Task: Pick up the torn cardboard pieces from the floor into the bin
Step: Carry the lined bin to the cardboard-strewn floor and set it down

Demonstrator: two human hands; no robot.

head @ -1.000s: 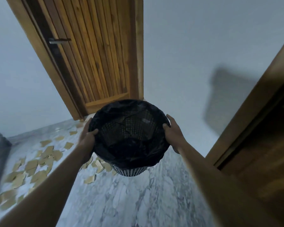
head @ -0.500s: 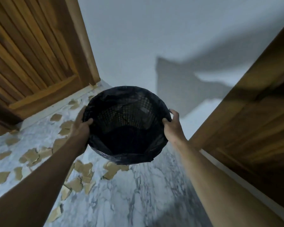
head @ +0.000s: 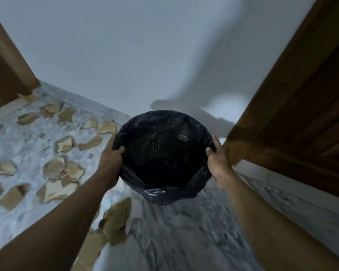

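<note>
**A:** What am I looking at with that bin [head: 162, 157]?

**B:** I'm seeing it held clear of the floor, out in front of the chest. The left hand [head: 111, 159] and the right hand [head: 218, 163] are each clamping on opposite sides of its rim, thumbs hooking inside over the black liner [head: 159, 194], fingers wrapping outside.

**A:** How am I judging it to handle?

**B:** I'm reading it as light: a mesh basket, seemingly with nothing inside, though the bottom is too dark to be sure. The liner is looking thin and slippery, so I'm thinking the rim is the right place to hold it, pinching plastic and mesh together.

**A:** And the cardboard pieces [head: 55, 167]?

**B:** They're lying scattered on the marble floor [head: 176, 235] to the left of the bin, some overlapping, a few near the wooden door [head: 6, 71]. I'm guessing they're stiff, light and flat, so I'm expecting to have to get a fingernail under an edge on that smooth stone.

**A:** The room?

**B:** It's looking narrow: a pale wall [head: 125, 55] ahead and dark wooden panelling [head: 301, 114] close on the right.
</note>
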